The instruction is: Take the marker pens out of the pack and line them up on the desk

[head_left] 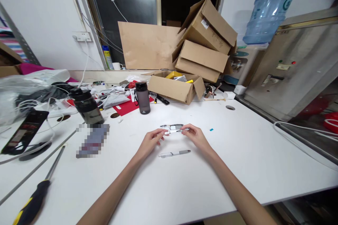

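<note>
The held pen [173, 131] lies level above or on the counter [264, 154]; I cannot tell which. The left hand [153, 138] pinches one end between thumb and fingers; the right hand [194, 134] is closed narrowly on the other. It should be light, stiff and rather smooth, apt to roll; the mid-barrel looks the surest hold. The far pen [171, 126] is just behind, leaving little finger room there. The near pen [174, 153] lies apart, nearer the front edge. The widest room stretches right, past a blue scrap [211, 129]; behind stand a bottle [143, 98] and a box [171, 89].
</note>
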The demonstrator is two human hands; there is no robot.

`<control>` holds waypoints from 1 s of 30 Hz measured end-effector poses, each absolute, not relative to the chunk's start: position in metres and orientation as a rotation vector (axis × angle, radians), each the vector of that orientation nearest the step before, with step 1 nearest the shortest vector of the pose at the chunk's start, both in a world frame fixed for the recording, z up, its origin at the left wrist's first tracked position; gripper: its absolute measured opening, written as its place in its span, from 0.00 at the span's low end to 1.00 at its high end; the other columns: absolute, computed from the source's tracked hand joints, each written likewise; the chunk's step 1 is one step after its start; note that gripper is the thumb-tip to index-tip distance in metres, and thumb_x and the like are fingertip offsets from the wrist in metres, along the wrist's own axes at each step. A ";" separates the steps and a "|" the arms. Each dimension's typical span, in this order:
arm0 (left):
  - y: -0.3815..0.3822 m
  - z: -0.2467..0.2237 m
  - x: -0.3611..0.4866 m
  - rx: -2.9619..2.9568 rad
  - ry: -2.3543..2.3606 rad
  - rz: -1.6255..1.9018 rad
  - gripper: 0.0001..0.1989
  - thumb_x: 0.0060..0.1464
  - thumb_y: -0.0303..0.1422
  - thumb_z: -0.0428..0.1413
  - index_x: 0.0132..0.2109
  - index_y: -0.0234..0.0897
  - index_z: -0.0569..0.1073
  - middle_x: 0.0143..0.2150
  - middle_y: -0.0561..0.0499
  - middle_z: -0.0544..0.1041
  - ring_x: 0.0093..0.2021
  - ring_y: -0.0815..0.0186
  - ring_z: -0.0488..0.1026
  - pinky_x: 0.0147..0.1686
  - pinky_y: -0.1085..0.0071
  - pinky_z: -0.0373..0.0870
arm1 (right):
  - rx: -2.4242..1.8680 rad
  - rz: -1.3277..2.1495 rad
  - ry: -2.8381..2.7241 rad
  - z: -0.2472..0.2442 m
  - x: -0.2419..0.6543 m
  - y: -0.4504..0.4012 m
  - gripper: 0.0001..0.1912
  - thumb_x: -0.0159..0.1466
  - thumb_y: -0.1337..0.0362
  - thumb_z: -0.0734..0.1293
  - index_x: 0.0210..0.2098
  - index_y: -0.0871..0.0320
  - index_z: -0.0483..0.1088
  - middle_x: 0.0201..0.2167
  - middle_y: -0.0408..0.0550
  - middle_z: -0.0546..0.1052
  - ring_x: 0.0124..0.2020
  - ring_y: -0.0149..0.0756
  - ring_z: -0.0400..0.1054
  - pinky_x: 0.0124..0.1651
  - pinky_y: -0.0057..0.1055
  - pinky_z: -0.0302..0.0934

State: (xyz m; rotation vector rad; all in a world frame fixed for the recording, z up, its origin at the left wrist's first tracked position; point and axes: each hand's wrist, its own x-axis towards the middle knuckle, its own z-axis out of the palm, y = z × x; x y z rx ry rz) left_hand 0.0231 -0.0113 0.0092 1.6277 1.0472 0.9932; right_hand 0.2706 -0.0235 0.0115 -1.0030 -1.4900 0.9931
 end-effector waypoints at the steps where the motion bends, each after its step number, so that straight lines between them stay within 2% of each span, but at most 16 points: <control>1: -0.011 0.009 0.023 1.633 1.044 0.991 0.21 0.60 0.47 0.55 0.50 0.38 0.81 0.44 0.45 0.82 0.37 0.63 0.73 0.32 0.72 0.69 | -0.998 0.994 -1.504 0.010 0.269 -0.024 0.12 0.61 0.56 0.71 0.40 0.55 0.77 0.39 0.48 0.79 0.40 0.40 0.72 0.45 0.35 0.64; 12: -0.013 0.009 0.023 1.671 1.032 0.932 0.21 0.62 0.47 0.54 0.51 0.37 0.81 0.43 0.45 0.81 0.36 0.63 0.72 0.33 0.73 0.69 | -0.993 1.045 -1.511 0.014 0.267 -0.029 0.13 0.60 0.55 0.72 0.40 0.56 0.76 0.39 0.47 0.78 0.38 0.37 0.73 0.44 0.33 0.66; 15: -0.015 0.011 0.023 1.720 1.003 0.927 0.20 0.61 0.46 0.55 0.50 0.38 0.82 0.45 0.45 0.81 0.36 0.63 0.72 0.34 0.72 0.69 | -1.026 1.067 -1.510 0.014 0.268 -0.031 0.15 0.63 0.51 0.69 0.40 0.56 0.74 0.31 0.44 0.77 0.29 0.34 0.72 0.36 0.31 0.64; 17: -0.016 0.013 0.024 1.750 0.993 0.924 0.19 0.59 0.45 0.57 0.50 0.38 0.82 0.46 0.45 0.82 0.34 0.63 0.72 0.34 0.71 0.68 | -1.074 1.089 -1.526 0.012 0.268 -0.031 0.18 0.66 0.48 0.65 0.40 0.56 0.73 0.22 0.41 0.73 0.21 0.32 0.66 0.29 0.29 0.60; 19: -0.017 0.015 0.024 1.754 1.003 0.932 0.19 0.59 0.44 0.57 0.50 0.38 0.82 0.44 0.46 0.82 0.33 0.63 0.72 0.34 0.71 0.67 | -1.114 1.101 -1.534 0.011 0.268 -0.030 0.20 0.68 0.46 0.61 0.41 0.56 0.72 0.17 0.38 0.69 0.17 0.31 0.60 0.25 0.28 0.55; 21: -0.018 0.017 0.024 1.731 1.033 0.955 0.19 0.59 0.44 0.57 0.49 0.38 0.82 0.42 0.46 0.82 0.33 0.63 0.72 0.35 0.70 0.68 | -1.107 1.070 -1.544 0.011 0.268 -0.031 0.19 0.69 0.48 0.60 0.45 0.55 0.71 0.20 0.39 0.71 0.20 0.32 0.61 0.27 0.29 0.56; 23: -0.018 0.019 0.024 1.700 1.063 0.975 0.19 0.59 0.44 0.57 0.49 0.38 0.82 0.42 0.46 0.82 0.34 0.62 0.73 0.35 0.70 0.68 | -1.061 1.006 -1.559 0.013 0.268 -0.032 0.17 0.68 0.50 0.63 0.49 0.53 0.69 0.28 0.41 0.73 0.26 0.33 0.65 0.33 0.29 0.59; 25: -0.019 0.020 0.024 1.685 1.075 0.975 0.19 0.59 0.45 0.57 0.50 0.38 0.82 0.41 0.47 0.82 0.34 0.62 0.72 0.34 0.71 0.68 | -1.022 0.976 -1.579 0.015 0.267 -0.034 0.17 0.67 0.52 0.65 0.52 0.52 0.68 0.31 0.40 0.72 0.30 0.33 0.65 0.36 0.29 0.59; 30: -0.019 0.019 0.024 1.709 1.043 0.942 0.19 0.59 0.45 0.57 0.49 0.38 0.82 0.41 0.47 0.81 0.34 0.63 0.72 0.35 0.70 0.69 | -1.096 1.068 -1.570 0.013 0.268 -0.033 0.18 0.70 0.48 0.58 0.46 0.54 0.70 0.17 0.34 0.61 0.20 0.32 0.54 0.29 0.29 0.50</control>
